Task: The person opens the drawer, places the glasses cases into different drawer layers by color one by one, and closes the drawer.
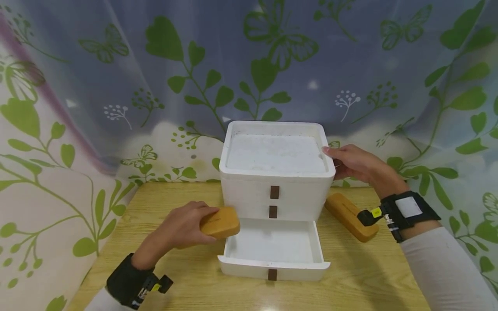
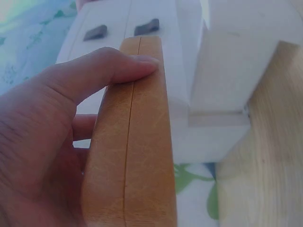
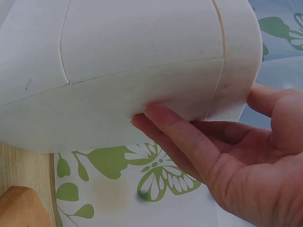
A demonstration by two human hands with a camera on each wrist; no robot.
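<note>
My left hand [image 1: 184, 226] grips a tan, leather-look glasses case [image 1: 221, 223] beside the open bottom drawer [image 1: 245, 270]. In the left wrist view the thumb presses on the case [image 2: 147, 132] near its seam, with fingers partly hidden behind. A white drawer unit [image 1: 249, 194] with brown pull tabs stands at the centre, its two upper drawers closed. At the unit's upper right edge, my right hand [image 1: 355, 164] holds on, thumb on the rim. The right wrist view shows its fingertips [image 3: 156, 111] against the unit's side.
A second tan case [image 1: 346, 214] lies on the wooden table [image 1: 186, 289] right of the unit. The unit's top is a shallow tray [image 1: 276, 153]. Behind it hangs a curtain [image 1: 218, 65] with leaves and butterflies; similar cloth stands at both sides.
</note>
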